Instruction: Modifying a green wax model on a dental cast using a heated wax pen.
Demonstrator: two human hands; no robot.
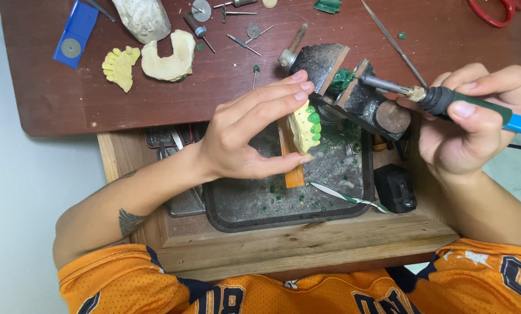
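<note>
Pinching the yellow dental cast (304, 125) (green-waxed teeth) in the left hand (243, 136), right hand (475, 125) grasps a heated tool (446, 100).

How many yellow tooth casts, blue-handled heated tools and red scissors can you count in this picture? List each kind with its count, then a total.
Yellow tooth casts: 3 (one in the left hand, two on the table)
Blue-handled heated tools: 1
Red scissors: 1
Total: 5
</note>
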